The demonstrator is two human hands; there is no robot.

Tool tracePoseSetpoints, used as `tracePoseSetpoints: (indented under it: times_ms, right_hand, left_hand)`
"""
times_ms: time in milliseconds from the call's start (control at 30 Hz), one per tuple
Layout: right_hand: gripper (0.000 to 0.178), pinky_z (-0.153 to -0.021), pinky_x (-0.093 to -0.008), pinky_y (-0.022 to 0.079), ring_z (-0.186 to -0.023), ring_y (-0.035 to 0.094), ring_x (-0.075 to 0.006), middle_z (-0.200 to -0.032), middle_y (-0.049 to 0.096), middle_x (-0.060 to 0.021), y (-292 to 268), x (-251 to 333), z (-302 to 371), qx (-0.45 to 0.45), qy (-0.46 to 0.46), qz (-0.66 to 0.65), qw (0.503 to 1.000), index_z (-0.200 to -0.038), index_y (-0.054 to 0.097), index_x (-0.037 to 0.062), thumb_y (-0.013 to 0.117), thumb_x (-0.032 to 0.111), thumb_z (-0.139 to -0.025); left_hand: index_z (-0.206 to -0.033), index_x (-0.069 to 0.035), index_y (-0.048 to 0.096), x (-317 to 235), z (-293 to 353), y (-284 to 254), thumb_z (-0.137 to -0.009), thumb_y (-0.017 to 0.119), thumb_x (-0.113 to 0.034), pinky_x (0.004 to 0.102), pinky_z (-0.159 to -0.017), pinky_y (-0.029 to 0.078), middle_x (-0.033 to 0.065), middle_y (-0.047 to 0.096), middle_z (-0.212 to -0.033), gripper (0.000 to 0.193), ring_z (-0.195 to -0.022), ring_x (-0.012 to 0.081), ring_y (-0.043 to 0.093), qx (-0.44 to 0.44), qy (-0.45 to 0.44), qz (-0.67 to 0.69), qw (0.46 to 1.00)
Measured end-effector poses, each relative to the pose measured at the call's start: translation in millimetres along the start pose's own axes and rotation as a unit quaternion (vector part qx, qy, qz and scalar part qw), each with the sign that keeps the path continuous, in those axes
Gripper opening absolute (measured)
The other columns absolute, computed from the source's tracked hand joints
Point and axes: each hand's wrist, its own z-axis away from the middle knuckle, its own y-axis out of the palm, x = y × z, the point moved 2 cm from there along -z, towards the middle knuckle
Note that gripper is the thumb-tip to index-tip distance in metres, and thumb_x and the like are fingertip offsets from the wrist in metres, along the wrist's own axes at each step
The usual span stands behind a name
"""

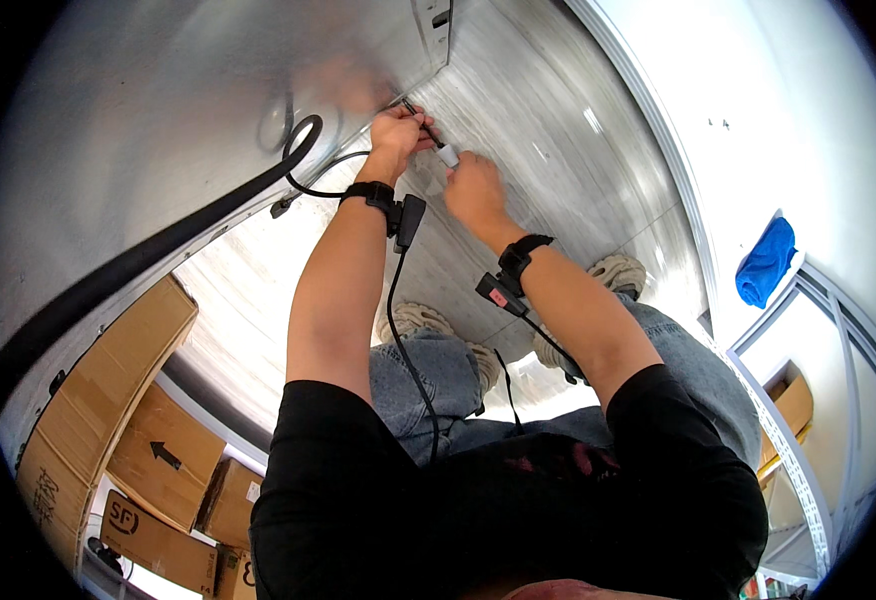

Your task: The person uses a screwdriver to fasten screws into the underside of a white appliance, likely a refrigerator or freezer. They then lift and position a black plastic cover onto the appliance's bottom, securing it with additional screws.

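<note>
A slim tool with a dark shaft and a pale grey end (447, 155), screwdriver-like, slants between my hands beside the lower edge of a silvery metal panel (208, 110). My right hand (477, 190) is closed at the pale end. The fingers of my left hand (395, 136) are bent around the dark shaft, close to where its tip meets the panel's edge. That tip is too small to make out. Each wrist wears a black strap with a small black device, the left one (410, 222) and the right one (501, 293), with cables hanging down.
A thick black hose (158, 240) runs along the metal panel and curls near my left hand. Cardboard boxes (163, 445) are stacked at lower left. A white wall (758, 90) rises at right, with a blue cloth (766, 262) and a shelf frame. My shoes (418, 320) rest on the grey floor.
</note>
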Motion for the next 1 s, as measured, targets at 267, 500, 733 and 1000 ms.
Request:
tracePoseSetpoints:
  times_ms: [267,500,733,1000]
  right_hand:
    - [0.031,-0.075,-0.0405,0.051,-0.096,0.053,-0.0332,-0.103,0.049,-0.0167,-10,11,-3,0.038,-0.072,0.142,0.986,-0.098,0.050,-0.0023,0.064,0.006,-0.071]
    - [0.040,-0.073,-0.0390,0.053,-0.098,0.055,-0.0319,-0.104,0.051,-0.0165,-3,1,-7,0.071,-0.068,0.142,0.985,-0.105,0.051,-0.0019,0.067,0.011,-0.072]
    - [0.027,-0.075,-0.0432,0.051,-0.095,0.057,-0.0345,-0.095,0.057,-0.0186,-18,15,2,0.037,-0.026,0.076,0.996,-0.099,0.050,-0.0023,0.059,0.012,-0.077]
    - [0.029,-0.074,-0.0449,0.050,-0.092,0.059,-0.0369,-0.097,0.056,-0.0213,-18,8,-4,0.042,-0.042,0.061,0.996,-0.099,0.050,-0.0047,0.061,0.008,-0.074]
  left_hand:
    - [-0.085,-0.004,0.054,-2,3,2,-0.091,0.054,-0.009,0.0316,-0.058,0.055,0.0081,0.063,-0.083,0.008,-0.065,0.0179,0.062,-0.073,0.004,-0.058,0.996]
    - [-0.089,-0.005,0.056,12,5,4,-0.093,0.052,-0.017,0.0307,-0.063,0.054,0.0063,0.065,-0.084,0.014,-0.068,0.0155,0.061,0.022,-0.035,-0.013,0.999]
    - [-0.089,-0.004,0.056,10,7,2,-0.092,0.056,-0.017,0.0300,-0.059,0.053,0.0068,0.066,-0.084,0.013,-0.065,0.0146,0.059,-0.030,-0.032,-0.066,0.997]
    - [-0.096,-0.006,0.055,-1,21,1,-0.092,0.055,-0.016,0.0317,-0.067,0.053,0.0061,0.065,-0.092,0.011,-0.072,0.0157,0.060,0.037,-0.056,-0.029,0.997]
